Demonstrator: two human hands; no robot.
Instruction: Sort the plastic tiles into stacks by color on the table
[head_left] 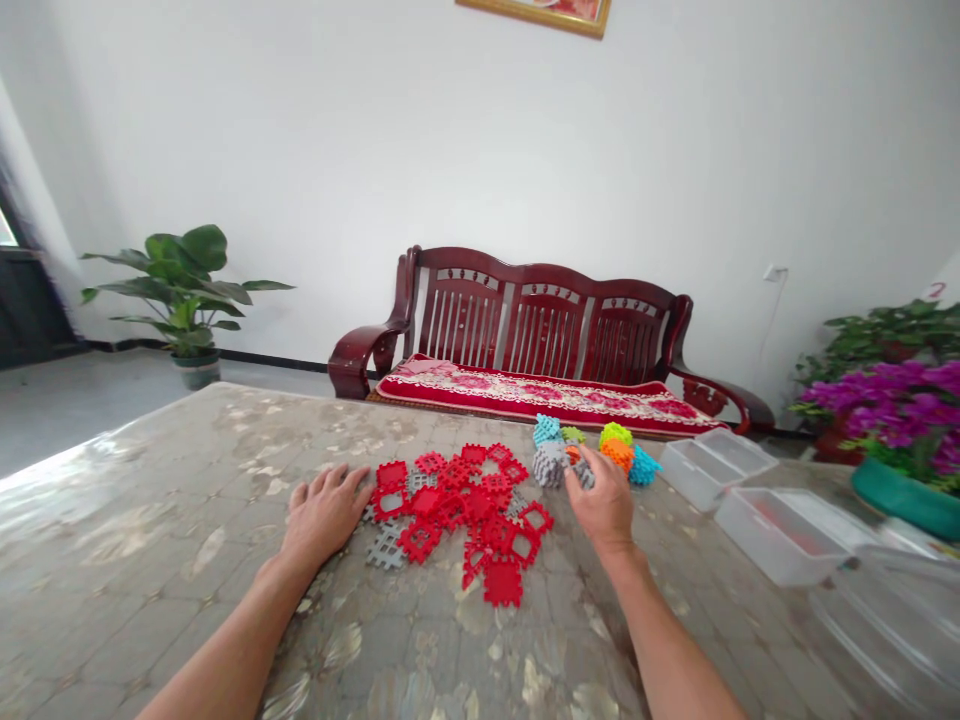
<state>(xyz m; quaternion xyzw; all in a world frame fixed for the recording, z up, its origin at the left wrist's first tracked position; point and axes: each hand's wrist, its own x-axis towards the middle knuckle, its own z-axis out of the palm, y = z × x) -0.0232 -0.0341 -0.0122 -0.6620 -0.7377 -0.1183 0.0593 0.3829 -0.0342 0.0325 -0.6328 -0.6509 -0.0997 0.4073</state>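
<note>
My left hand (326, 510) lies palm down on the table with its fingers spread, holding nothing. Its fingertips rest beside a loose pile of red interlocking tiles (502, 580), some solid and some with cut-out centres. Grey lattice tiles (386, 546) are mixed in at the pile's left side. To the right of the pile, my right hand (606, 500) has its thumb and fingers curled round a small grey knobbly block (583, 474). Close by stand a larger grey block (550, 465), blue blocks (645, 466), an orange block (617, 456) and a yellow-green one (616, 433).
Clear plastic boxes (780, 545) stand at the table's right, one with something red inside. A clear lid-like piece (892, 620) lies nearer me. Purple flowers in a green pot (911, 497) are at the right edge. Beyond the table (202, 470) is a wooden bench (544, 310).
</note>
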